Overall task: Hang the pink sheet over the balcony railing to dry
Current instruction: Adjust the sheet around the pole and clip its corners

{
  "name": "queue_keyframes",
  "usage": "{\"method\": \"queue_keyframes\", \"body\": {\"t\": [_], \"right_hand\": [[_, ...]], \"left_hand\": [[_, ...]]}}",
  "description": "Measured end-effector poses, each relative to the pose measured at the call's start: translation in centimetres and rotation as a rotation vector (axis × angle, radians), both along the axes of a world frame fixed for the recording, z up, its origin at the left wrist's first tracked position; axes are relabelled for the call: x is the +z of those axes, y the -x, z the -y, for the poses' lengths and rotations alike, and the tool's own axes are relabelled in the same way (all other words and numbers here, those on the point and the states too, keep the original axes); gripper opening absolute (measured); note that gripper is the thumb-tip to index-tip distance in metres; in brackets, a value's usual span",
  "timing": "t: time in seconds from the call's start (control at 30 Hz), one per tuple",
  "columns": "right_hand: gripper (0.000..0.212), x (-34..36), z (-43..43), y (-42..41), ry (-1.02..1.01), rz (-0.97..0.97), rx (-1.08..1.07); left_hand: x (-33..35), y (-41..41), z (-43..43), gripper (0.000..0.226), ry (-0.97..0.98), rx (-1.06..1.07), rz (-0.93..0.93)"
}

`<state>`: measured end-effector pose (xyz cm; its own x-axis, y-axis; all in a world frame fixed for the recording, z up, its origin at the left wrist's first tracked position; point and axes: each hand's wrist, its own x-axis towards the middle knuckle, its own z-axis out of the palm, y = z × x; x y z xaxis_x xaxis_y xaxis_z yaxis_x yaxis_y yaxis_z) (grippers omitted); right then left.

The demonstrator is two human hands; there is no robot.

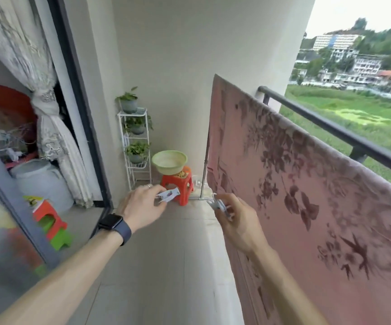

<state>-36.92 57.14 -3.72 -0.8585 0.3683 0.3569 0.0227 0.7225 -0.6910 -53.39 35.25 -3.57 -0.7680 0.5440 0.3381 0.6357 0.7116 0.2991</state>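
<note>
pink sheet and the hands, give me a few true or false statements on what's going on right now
1. The pink sheet hangs draped over the railing. True.
2. The left hand holds nothing. False: it pinches a clothes peg.
3. The right hand holds pegs beside the sheet. True.
4. The green basin sits on the floor. False: it rests on an orange stool in the far corner.
</note>
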Motion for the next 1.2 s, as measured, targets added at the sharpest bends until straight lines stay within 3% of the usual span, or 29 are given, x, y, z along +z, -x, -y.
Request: {"method": "queue_keyframes", "body": {"t": [0.13, 0.27, 0.37, 0.5, 0.7, 0.97, 1.2], "right_hand": [[0.02, 1.1, -3.6, 11.7, -0.08, -0.039, -0.005], [0.02, 2.8, -7.1, 23.2, -0.094, -0.04, -0.066], [0.018, 4.5, -9.7, 30.8, -0.037, -0.055, -0.118], [0.031, 6.4, -13.5, 38.8, 0.038, -0.081, -0.19], [0.026, 8.2, -20.6, 52.1, -0.039, -0.119, -0.27], [0.025, 9.1, -31.4, 72.7, -0.055, -0.16, -0.226], [0.028, 10.3, -38.1, 86.9, -0.043, -0.176, -0.237]], "left_hand": [[1.0, 11.3, -3.9, 0.024, -0.02, -0.004, -0.064], [2.2, 23.1, -8.1, 0.021, -0.067, -0.099, -0.005], [3.8, 32.1, -12.0, 0.02, -0.085, -0.166, 0.037], [5.2, 42.5, -17.6, 0.024, -0.121, -0.219, 0.077], [5.1, 57.5, -25.3, 0.024, 0.004, -0.276, -0.076], [5.5, 77.2, -34.9, 0.024, 0.051, -0.245, -0.08], [6.5, 90.4, -42.7, 0.022, -0.058, -0.269, 0.087]]}}
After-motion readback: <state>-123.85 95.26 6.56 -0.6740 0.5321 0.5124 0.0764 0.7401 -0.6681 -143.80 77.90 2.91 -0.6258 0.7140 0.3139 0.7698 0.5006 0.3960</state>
